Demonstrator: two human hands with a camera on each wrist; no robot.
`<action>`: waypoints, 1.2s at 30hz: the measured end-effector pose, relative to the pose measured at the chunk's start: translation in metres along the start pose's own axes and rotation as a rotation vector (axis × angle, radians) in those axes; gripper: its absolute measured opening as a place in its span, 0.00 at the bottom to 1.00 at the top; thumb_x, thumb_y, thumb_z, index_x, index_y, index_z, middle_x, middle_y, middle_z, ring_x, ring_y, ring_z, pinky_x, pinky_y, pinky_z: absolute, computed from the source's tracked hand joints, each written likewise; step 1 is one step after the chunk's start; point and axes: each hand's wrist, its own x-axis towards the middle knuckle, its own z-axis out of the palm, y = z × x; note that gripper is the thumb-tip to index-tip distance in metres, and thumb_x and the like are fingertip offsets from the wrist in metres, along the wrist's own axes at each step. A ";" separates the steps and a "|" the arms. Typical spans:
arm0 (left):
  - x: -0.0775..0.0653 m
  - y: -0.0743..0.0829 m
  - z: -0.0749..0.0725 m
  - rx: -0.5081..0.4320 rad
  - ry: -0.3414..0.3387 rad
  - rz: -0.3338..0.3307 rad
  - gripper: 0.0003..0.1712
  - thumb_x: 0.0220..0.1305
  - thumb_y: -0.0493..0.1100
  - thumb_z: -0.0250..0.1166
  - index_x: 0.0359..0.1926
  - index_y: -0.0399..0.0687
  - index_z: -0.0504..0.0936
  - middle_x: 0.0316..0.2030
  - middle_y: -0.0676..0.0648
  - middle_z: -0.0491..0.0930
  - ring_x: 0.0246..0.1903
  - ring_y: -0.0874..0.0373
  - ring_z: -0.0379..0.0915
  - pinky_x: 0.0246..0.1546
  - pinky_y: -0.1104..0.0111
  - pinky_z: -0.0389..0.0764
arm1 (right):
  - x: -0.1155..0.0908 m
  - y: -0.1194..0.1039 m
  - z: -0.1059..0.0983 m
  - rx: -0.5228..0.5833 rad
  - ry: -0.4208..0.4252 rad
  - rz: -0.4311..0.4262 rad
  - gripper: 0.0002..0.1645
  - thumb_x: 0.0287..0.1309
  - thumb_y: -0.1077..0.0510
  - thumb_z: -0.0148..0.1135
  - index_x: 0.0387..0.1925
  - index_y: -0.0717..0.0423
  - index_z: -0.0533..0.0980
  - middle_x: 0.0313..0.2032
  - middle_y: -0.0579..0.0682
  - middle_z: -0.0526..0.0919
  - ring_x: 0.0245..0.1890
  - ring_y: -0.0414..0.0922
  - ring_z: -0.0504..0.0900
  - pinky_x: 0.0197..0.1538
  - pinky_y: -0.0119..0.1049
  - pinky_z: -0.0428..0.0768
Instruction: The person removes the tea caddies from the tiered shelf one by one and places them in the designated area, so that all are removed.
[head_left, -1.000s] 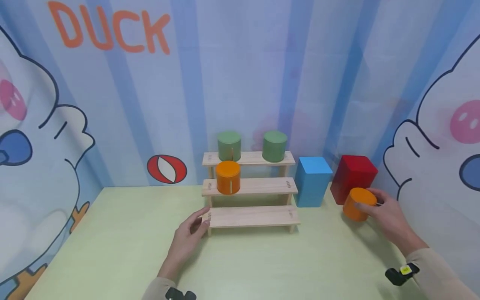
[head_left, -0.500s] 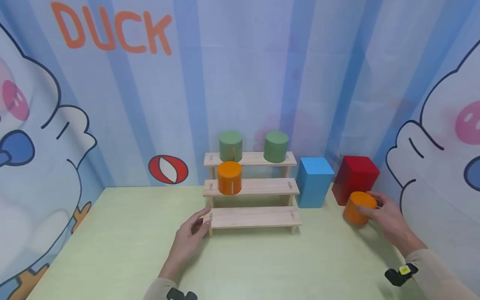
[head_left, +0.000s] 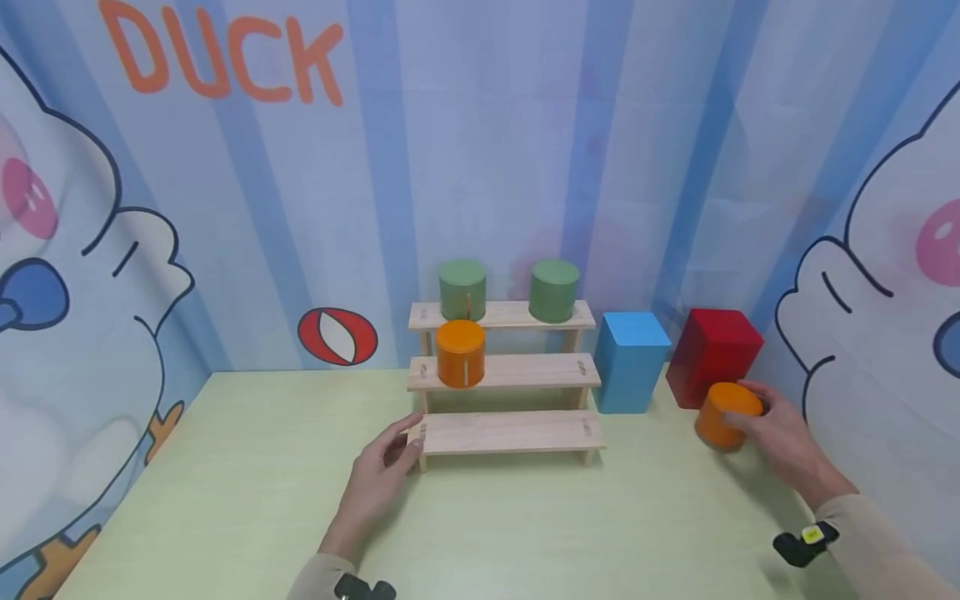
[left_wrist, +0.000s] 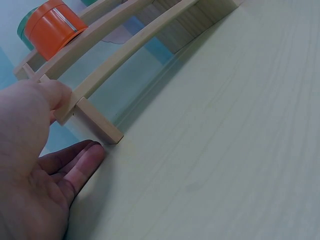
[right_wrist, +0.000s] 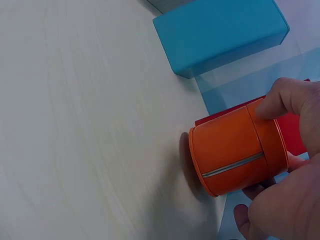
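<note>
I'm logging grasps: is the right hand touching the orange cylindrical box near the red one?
Touching. The right wrist view shows it: the right hand has a digit laid on the orange cylindrical box, with no gap between.

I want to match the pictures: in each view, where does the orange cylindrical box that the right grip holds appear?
Head: the orange cylindrical box is in the lower right part, in the right grip.
Left wrist: not in it; the other orange cylinder, at upper left, stands on the wooden stepped stand.
Right wrist: the box is right of centre, just below mid-height.
Shared landmark: the pale tabletop, in all three views.
</note>
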 end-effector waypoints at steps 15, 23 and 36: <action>-0.002 0.002 -0.002 -0.030 -0.017 0.013 0.27 0.85 0.52 0.65 0.79 0.70 0.77 0.67 0.45 0.84 0.61 0.50 0.82 0.59 0.57 0.88 | 0.002 0.011 -0.001 0.006 -0.015 0.015 0.50 0.82 0.57 0.56 0.85 0.75 0.40 0.80 0.79 0.51 0.72 0.74 0.62 0.76 0.69 0.70; -0.001 0.002 -0.001 -0.042 -0.025 0.015 0.27 0.85 0.51 0.65 0.80 0.69 0.77 0.67 0.44 0.83 0.60 0.50 0.82 0.57 0.60 0.89 | 0.001 0.016 -0.001 0.031 -0.031 0.007 0.50 0.81 0.59 0.56 0.85 0.74 0.39 0.80 0.79 0.52 0.72 0.74 0.61 0.76 0.70 0.69; -0.001 0.002 -0.001 -0.044 -0.018 0.026 0.27 0.85 0.50 0.66 0.79 0.69 0.77 0.67 0.44 0.84 0.60 0.50 0.82 0.56 0.61 0.88 | 0.002 0.031 -0.003 0.074 -0.045 -0.029 0.52 0.80 0.63 0.56 0.87 0.70 0.35 0.82 0.78 0.48 0.73 0.74 0.59 0.78 0.76 0.61</action>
